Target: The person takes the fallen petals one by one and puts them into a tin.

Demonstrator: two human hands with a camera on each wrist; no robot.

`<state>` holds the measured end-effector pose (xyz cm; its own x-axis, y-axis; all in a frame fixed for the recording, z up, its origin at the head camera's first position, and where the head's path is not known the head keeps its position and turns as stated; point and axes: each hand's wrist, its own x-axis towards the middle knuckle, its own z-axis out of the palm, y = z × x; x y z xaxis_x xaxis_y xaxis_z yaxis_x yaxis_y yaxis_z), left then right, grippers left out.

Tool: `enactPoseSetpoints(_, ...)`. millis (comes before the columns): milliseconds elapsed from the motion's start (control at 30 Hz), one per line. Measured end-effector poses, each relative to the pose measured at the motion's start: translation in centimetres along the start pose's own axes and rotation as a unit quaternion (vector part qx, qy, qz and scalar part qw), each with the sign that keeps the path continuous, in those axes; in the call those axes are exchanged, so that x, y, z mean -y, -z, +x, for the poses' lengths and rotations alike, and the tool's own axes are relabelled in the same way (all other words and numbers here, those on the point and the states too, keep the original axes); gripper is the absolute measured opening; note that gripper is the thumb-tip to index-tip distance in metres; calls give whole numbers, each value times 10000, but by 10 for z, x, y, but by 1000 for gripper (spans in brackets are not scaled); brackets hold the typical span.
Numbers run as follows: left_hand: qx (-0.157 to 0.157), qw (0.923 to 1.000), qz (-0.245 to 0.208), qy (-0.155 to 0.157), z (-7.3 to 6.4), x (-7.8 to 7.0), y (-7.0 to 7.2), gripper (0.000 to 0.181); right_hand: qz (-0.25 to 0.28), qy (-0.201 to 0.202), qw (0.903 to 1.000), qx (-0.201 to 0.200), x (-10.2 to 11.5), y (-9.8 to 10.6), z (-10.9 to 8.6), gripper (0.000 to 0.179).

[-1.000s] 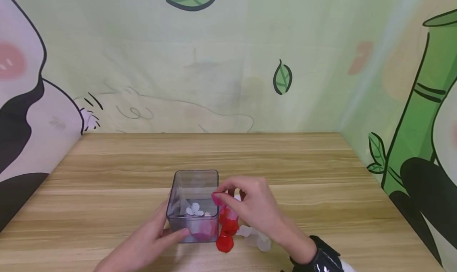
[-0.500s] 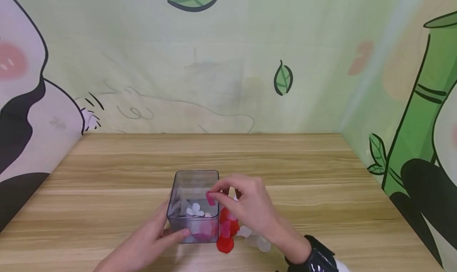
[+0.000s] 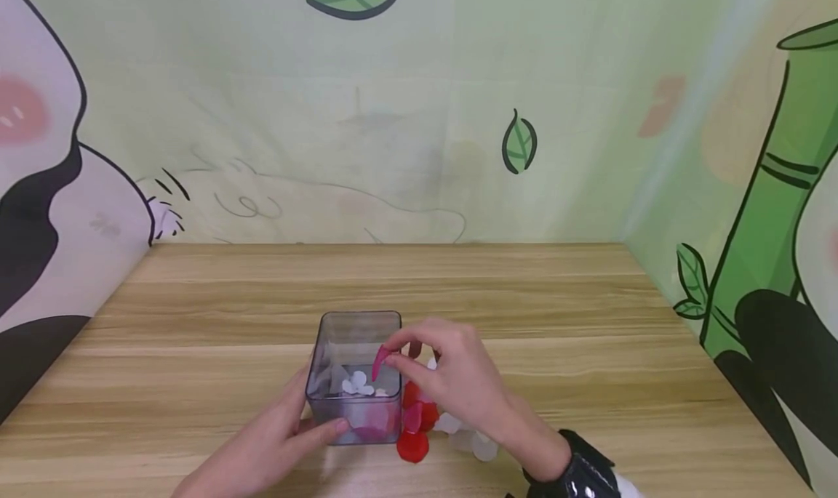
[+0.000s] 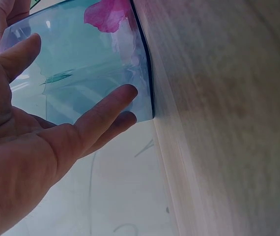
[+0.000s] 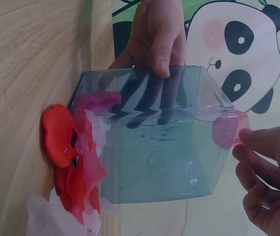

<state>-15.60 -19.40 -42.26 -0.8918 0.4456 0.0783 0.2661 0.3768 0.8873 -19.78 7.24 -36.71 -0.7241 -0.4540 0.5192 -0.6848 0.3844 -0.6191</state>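
A clear grey plastic box [image 3: 360, 332], without a lid, stands on the table with its mouth up. My left hand [image 3: 278, 429] holds it from the left, thumb against the near wall and fingers along the side. Inside lie white petals [image 3: 358, 384], and pink petals [image 4: 105, 15] show through its wall. Thumb and forefinger of my right hand [image 3: 461, 378] pinch a pink petal [image 3: 377, 366] over the right part of the mouth. Beside the box's right wall lies a loose heap of red petals [image 3: 413, 447], pink petals [image 5: 95, 169] and white petals [image 3: 484, 448], partly hidden under my right hand.
The wood-grain table [image 3: 229, 287] runs back to a printed backdrop [image 3: 406, 120] of leaves, bamboo and pandas. A black band [image 3: 576, 469] is on my right wrist.
My right hand has moved slightly left, bringing the pinched pink petal from the right rim to over the box's mouth. The left hand and the box have stayed put.
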Motion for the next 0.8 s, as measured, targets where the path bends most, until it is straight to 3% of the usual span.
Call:
enactPoseSetpoints(467,-71,9999,83,-43,0,0,0,88,-159,-126,9998,2,-4,5,-1,15)
enactPoseSetpoints(633,-67,9998,166,92,-1,0,0,88,-775,-225,9962,329,-6,8,-2,13)
enactPoseSetpoints(800,-68,9995,256,179,-1,-1,0,89,-1279,-581,9875,712,-8,10,-5,9)
